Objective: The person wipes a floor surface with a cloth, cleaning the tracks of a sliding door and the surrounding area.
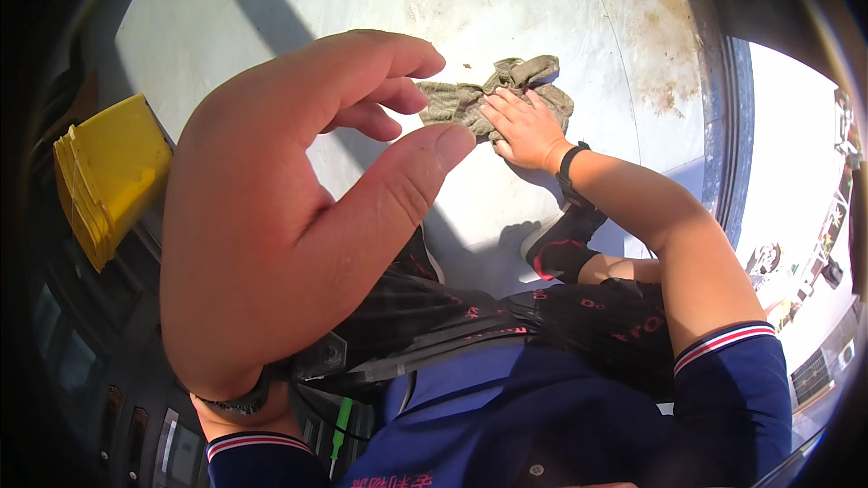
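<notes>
My left hand (291, 203) is raised close to the camera and hides part of the view. Its fingers are bent and stand apart from the thumb, with nothing visible between them. Farther down, my right hand (527, 125) lies palm down on a crumpled grey-green cloth (536, 71), its fingers spread over the folds. The cloth rests bunched on the pale, stained floor (434, 7) in bright sun. What is under the palm cannot be seen.
At the left stands a yellow plastic container (125, 166). A green-handled screwdriver (341, 423) lies among dark items by my left forearm. My dark shoe (559, 244) is just below the cloth. A blue-grey edge strip (736, 129) borders the floor at right.
</notes>
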Demonstrator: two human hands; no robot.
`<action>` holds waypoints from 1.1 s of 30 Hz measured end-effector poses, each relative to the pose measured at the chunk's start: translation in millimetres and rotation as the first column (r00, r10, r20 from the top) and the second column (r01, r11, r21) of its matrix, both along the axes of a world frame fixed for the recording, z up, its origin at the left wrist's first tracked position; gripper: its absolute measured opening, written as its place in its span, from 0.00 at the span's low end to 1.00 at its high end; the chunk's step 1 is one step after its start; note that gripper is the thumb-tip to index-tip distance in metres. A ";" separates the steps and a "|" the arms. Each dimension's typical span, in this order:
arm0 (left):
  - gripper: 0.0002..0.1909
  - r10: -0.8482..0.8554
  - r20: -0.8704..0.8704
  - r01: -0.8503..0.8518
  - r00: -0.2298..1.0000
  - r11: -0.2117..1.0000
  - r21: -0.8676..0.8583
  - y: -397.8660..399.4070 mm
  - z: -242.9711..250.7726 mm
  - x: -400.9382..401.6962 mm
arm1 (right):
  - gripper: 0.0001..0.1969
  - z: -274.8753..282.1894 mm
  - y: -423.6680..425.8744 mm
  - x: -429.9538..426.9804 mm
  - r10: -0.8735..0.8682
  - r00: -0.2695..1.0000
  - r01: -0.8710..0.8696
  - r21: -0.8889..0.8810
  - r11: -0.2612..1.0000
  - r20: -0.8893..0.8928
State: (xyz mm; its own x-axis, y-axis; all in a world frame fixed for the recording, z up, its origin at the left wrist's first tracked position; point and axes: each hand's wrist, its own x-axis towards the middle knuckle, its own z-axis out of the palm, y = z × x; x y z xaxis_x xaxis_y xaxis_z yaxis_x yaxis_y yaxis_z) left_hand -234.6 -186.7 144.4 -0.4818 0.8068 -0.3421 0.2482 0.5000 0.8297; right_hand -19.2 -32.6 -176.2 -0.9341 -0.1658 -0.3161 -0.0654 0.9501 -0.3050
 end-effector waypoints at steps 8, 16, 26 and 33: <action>0.15 0.122 -0.057 -0.121 0.991 0.992 0.022 -2.4 -0.3 14.2 | 0.29 3.9 51.5 5.3 0.097 0.991 -0.098 0.010 0.995 0.092; 0.17 0.067 -0.006 -0.067 0.998 0.997 -0.037 3.3 6.1 10.2 | 0.29 0.8 32.0 -41.9 0.100 0.995 -0.100 -0.027 0.995 -0.008; 0.17 0.004 0.032 -0.005 0.999 1.000 0.006 -3.2 6.3 1.2 | 0.31 -0.2 -51.1 -23.1 0.196 0.980 -0.193 -0.073 0.979 0.045; 0.17 0.067 0.022 -0.066 0.998 0.997 -0.024 -2.8 9.9 3.1 | 0.28 -9.4 -25.1 -80.3 0.041 0.997 -0.044 -0.039 0.998 -0.072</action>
State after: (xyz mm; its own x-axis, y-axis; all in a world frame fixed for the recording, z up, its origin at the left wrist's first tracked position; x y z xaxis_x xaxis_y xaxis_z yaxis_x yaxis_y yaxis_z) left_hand -231.5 -189.5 154.4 -0.5260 0.7647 -0.3723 0.1946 0.5343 0.8226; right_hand -99.5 -57.7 -185.5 -0.9459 -0.2171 -0.2413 -0.1284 0.9330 -0.3363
